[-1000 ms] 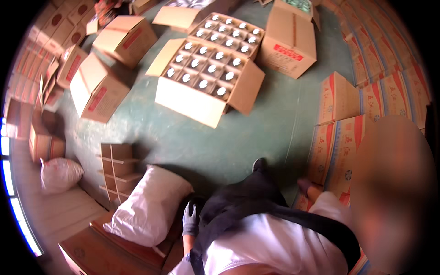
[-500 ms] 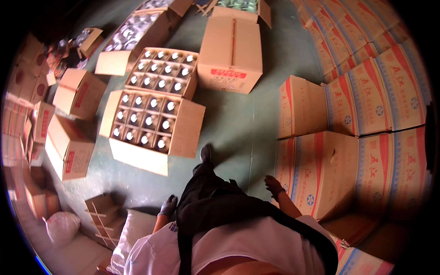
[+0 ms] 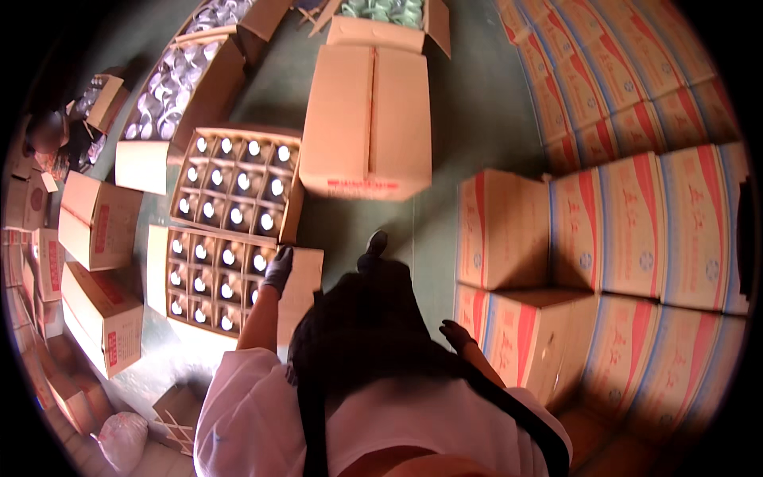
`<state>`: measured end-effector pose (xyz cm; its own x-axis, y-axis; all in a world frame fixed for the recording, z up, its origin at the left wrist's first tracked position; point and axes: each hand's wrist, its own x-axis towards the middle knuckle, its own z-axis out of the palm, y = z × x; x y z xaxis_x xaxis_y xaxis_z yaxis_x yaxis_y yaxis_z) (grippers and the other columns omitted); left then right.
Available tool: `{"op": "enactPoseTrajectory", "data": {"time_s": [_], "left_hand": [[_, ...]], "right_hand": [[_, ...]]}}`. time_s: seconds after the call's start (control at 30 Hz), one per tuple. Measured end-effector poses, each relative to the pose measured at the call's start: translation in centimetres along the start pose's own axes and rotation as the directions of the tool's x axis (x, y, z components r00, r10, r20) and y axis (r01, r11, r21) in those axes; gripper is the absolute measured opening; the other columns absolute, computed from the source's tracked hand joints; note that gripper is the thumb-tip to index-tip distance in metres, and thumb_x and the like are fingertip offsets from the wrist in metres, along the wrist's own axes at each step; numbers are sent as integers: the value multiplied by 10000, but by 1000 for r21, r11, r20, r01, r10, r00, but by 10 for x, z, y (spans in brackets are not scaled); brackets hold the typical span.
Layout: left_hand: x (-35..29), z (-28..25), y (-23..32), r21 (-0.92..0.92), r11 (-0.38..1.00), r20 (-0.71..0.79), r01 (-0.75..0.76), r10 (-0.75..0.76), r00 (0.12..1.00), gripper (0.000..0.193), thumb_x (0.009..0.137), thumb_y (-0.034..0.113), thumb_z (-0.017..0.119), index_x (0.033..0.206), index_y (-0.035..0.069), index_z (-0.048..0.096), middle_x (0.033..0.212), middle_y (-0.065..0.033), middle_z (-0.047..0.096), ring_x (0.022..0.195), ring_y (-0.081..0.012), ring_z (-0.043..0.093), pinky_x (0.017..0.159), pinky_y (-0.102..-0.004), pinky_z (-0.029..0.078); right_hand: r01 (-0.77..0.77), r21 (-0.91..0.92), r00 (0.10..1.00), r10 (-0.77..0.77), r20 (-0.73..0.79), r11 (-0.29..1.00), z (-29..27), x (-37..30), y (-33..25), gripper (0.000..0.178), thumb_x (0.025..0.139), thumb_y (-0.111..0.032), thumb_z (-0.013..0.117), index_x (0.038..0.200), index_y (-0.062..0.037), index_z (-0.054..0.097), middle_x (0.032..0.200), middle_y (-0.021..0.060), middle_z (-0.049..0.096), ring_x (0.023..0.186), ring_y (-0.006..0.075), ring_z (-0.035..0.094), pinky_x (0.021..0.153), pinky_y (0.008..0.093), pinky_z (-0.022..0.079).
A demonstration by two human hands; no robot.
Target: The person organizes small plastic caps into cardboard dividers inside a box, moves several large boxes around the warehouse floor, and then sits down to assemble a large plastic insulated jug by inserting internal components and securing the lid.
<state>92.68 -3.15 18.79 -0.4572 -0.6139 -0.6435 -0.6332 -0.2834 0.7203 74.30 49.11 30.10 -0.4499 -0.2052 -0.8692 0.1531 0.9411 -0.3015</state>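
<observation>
My left hand (image 3: 278, 270), in a greyish glove, is stretched forward over the right edge of an open carton of bottles (image 3: 213, 278), its fingers extended. Whether it touches the carton or its raised flap (image 3: 304, 286) I cannot tell. White-topped bottles stand upright in the carton's divided cells. A second divided carton of bottles (image 3: 235, 184) adjoins it on the far side. My right hand (image 3: 456, 335), in a dark glove, hangs low beside the stacked cartons on the right, holding nothing, with its fingers apart.
A closed brown carton (image 3: 367, 119) stands ahead. Printed cartons (image 3: 628, 226) are stacked along the right. Open boxes of pale cup-like pieces (image 3: 168, 91) and green pieces (image 3: 385, 11) lie farther off. At the left are closed cartons (image 3: 102, 222), a white sack (image 3: 123, 441) and a person (image 3: 60, 143).
I have stepped forward, with the other foot now in front. My left hand has swung forward from my side to over the bottle carton; my right hand stays low at my side.
</observation>
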Motion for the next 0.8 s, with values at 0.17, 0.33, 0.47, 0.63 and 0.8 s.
{"op": "enactPoseTrajectory", "data": {"time_s": [0.17, 0.33, 0.47, 0.63, 0.8], "left_hand": [[92, 97, 90, 355, 890, 62, -286, 283, 957, 531, 876, 378, 603, 1292, 57, 528, 1309, -197, 527, 1224, -332, 490, 1036, -374, 388], [104, 189, 182, 768, 636, 92, -83, 18, 996, 785, 802, 531, 622, 1444, 182, 334, 1522, -187, 230, 1394, -419, 196, 1117, -523, 210], [146, 244, 197, 848, 511, 23, -141, 230, 973, 989, 722, 549, 687, 1497, 189, 190, 1542, -216, 117, 1409, -446, 99, 1108, -605, 93], [192, 271, 197, 799, 492, 97, -347, 464, 881, 961, 693, 473, 701, 1485, 215, 222, 1517, -230, 159, 1389, -478, 109, 1099, -629, 62], [149, 199, 249, 797, 421, 153, -433, 553, 819, 753, 792, 184, 615, 1453, 42, 284, 1497, -236, 260, 1346, -435, 282, 1099, -535, 213]], "right_hand": [[90, 33, 995, -92, 49, 995, -74, 145, -99, 620, 830, -408, 553, 1317, -29, 493, 1205, 211, 599, 1085, 318, 589, 939, 394, 457], [367, -524, 848, -508, -151, 768, -141, 319, -267, 613, 839, -348, 601, 1348, -44, 443, 1353, 229, 449, 1234, 319, 468, 1012, 413, 405], [392, -664, 608, -721, -332, 637, -129, 385, -367, 649, 743, -217, 707, 1338, -132, 462, 1469, 139, 304, 1324, 405, 293, 1022, 494, 358], [551, -626, 465, -826, -320, 552, -86, 394, -419, 573, 770, -225, 657, 1307, -94, 504, 1489, 154, 283, 1345, 499, 226, 1068, 598, 229], [881, -414, 244, -970, -14, 228, -127, 362, -445, 488, 800, -174, 624, 1273, -97, 534, 1401, 108, 416, 1313, 429, 325, 1054, 613, 247]]}}
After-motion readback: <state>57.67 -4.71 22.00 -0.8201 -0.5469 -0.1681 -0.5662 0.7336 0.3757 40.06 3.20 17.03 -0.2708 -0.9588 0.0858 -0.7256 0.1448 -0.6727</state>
